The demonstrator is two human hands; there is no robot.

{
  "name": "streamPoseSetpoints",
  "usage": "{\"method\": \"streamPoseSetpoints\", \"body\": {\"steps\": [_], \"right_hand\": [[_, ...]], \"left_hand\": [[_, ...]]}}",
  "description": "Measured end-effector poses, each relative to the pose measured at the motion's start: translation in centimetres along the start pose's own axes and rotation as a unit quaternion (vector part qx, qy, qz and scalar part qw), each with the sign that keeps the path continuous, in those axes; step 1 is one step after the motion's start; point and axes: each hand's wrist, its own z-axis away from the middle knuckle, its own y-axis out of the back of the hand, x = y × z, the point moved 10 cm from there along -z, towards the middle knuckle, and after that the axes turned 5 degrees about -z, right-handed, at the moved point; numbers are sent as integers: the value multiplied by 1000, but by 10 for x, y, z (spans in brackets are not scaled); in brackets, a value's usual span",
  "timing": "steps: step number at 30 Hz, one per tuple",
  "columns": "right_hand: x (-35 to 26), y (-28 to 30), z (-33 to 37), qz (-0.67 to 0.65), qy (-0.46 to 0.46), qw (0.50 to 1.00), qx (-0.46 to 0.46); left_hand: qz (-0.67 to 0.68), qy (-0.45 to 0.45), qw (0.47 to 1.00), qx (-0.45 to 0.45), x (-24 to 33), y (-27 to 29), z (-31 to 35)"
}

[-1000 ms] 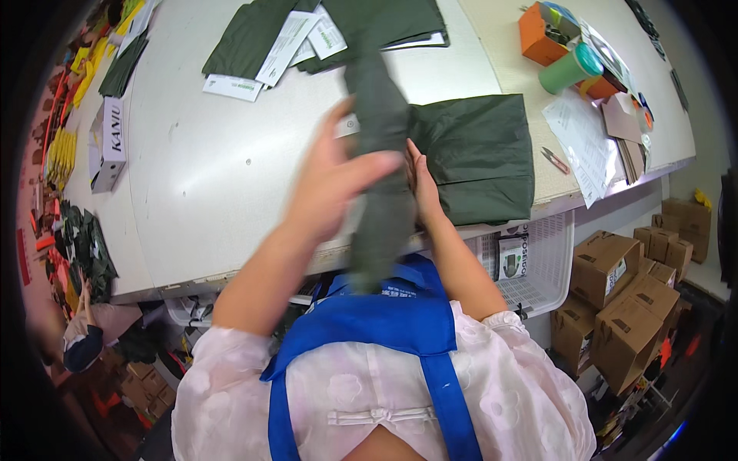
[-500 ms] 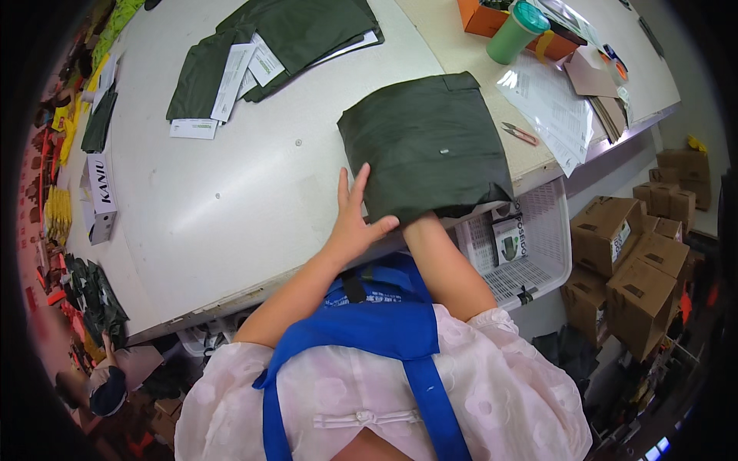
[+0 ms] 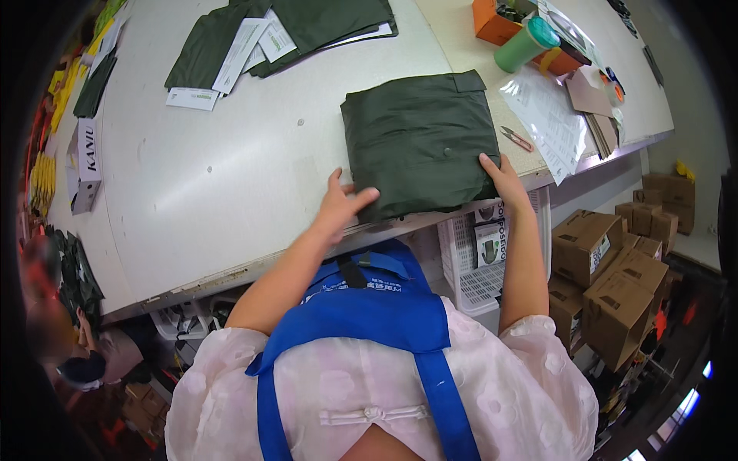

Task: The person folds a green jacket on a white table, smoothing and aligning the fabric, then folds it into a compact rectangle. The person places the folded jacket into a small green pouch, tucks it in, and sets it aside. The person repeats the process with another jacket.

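Note:
A folded dark green fabric bundle [image 3: 419, 146] with a small round snap and a flap at its far right corner lies flat near the table's front edge. At its near left corner is my left hand [image 3: 342, 209], thumb over the cloth and fingers apart beside the edge. My right hand [image 3: 506, 183] grips the near right side, thumb on top and the other fingers partly hidden. Small red-handled thread snips [image 3: 517, 139] lie just right of the bundle.
Dark green folded pieces [image 3: 327, 34] with white cards lie at the back. Rightward are a green cup [image 3: 523, 48], an orange box [image 3: 492, 21] and a clear plastic sleeve [image 3: 547, 115]. A white basket [image 3: 473, 292] sits below the edge, cartons [image 3: 626, 296] beyond. Someone works lower left.
My right hand has come out from under the bundle's near edge to its right side. The bundle has turned slightly and looks flatter. My left hand stays at the near left corner.

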Motion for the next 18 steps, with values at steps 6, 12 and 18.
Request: {"method": "streamPoseSetpoints", "body": {"steps": [6, 12, 18], "right_hand": [[-4, -109, 26, -317, -117, 934, -117], [3, -189, 49, -419, -131, 876, -200], [13, -205, 59, -426, -112, 864, -243]], "left_hand": [[563, 55, 819, -100, 4, 24, 16], [459, -25, 883, -93, -15, 11, 7], [383, -4, 922, 51, -13, 38, -3]]}}
